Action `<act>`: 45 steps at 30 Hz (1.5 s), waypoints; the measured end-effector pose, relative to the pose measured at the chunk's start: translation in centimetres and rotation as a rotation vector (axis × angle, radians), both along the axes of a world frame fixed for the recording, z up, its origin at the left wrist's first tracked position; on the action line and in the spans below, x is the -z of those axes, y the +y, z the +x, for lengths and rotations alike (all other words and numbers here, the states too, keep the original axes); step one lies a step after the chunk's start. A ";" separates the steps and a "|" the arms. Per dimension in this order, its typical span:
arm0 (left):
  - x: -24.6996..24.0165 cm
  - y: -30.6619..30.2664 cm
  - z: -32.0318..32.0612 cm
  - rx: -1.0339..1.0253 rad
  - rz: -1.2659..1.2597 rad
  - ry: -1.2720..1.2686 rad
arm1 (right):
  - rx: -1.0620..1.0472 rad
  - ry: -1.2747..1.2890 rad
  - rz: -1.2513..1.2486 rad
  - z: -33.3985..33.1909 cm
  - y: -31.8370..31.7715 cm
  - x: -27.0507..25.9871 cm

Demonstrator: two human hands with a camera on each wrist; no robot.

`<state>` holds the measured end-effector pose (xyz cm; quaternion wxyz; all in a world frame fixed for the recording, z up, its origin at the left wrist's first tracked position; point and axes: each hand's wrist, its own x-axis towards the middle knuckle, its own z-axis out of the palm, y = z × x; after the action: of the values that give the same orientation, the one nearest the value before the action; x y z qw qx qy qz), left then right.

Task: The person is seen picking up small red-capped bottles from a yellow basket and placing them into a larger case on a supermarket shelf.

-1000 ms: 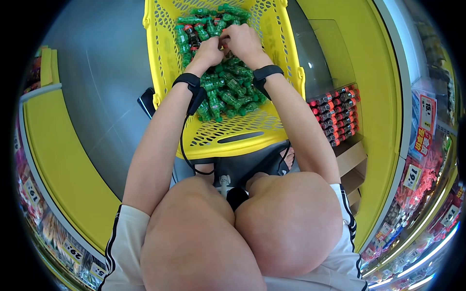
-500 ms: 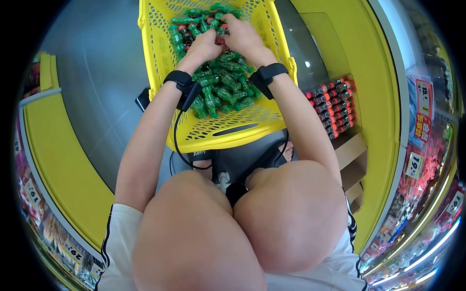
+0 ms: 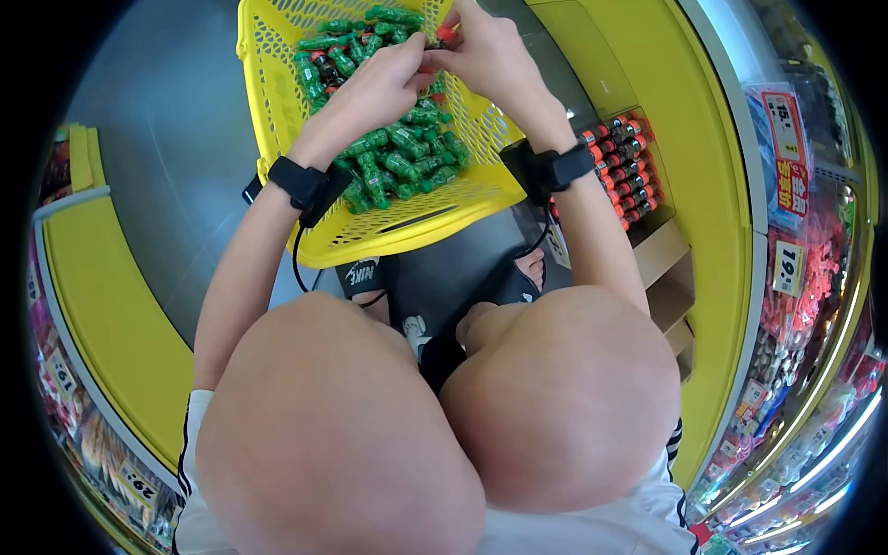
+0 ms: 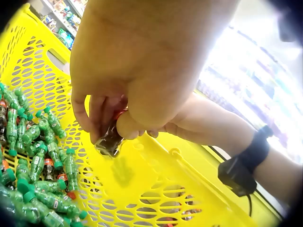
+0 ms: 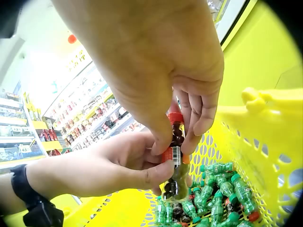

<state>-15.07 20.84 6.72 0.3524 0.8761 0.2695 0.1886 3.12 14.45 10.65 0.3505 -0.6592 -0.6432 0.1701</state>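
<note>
Both hands hold one small red-capped bottle [image 5: 177,158] with dark contents and a red label, above the right side of the yellow basket [image 3: 398,242]. My right hand [image 3: 490,57] grips it from above near the cap, as the right wrist view shows. From the side, my left hand [image 5: 128,161] pinches it around the label with thumb and fingers. In the left wrist view the bottle's clear base pokes out below the left fingers [image 4: 97,116]. Beneath the hands, the basket holds many small green bottles [image 3: 398,162] and a few dark red-capped ones [image 3: 326,69].
Right of the basket, rows of red-capped dark bottles [image 3: 629,171] stand by a yellow shelf base [image 3: 721,277]. Cardboard boxes [image 3: 661,254] sit nearer me. Price-tagged shelves [image 3: 786,268] line the right side. Another yellow ledge [image 3: 102,305] runs along the left.
Both hands have moved from low among the bottles up toward the basket's right side, now with a red-capped bottle between them. In the head view the basket has shifted left and up.
</note>
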 end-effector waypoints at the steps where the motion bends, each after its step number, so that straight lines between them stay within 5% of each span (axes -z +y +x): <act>1: -0.3 -0.5 0.3 0.008 0.039 -0.043 | -0.005 0.030 0.025 0.4 -0.8 -0.6; 15: -5.8 -7.8 7.1 0.087 0.086 -0.028 | 0.230 0.324 -0.054 7.0 -10.7 -1.6; 31: -2.3 -14.8 18.4 0.302 0.098 -0.037 | 0.606 0.517 -0.076 16.2 -19.4 2.9; 45: -0.3 -18.1 24.2 0.352 0.244 0.075 | 0.721 0.855 -0.114 20.4 -23.0 4.7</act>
<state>9.10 2.76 6.99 0.2611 0.9522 0.1007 0.1225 23.57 -8.58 5.90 0.5797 -0.7277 -0.1677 0.3261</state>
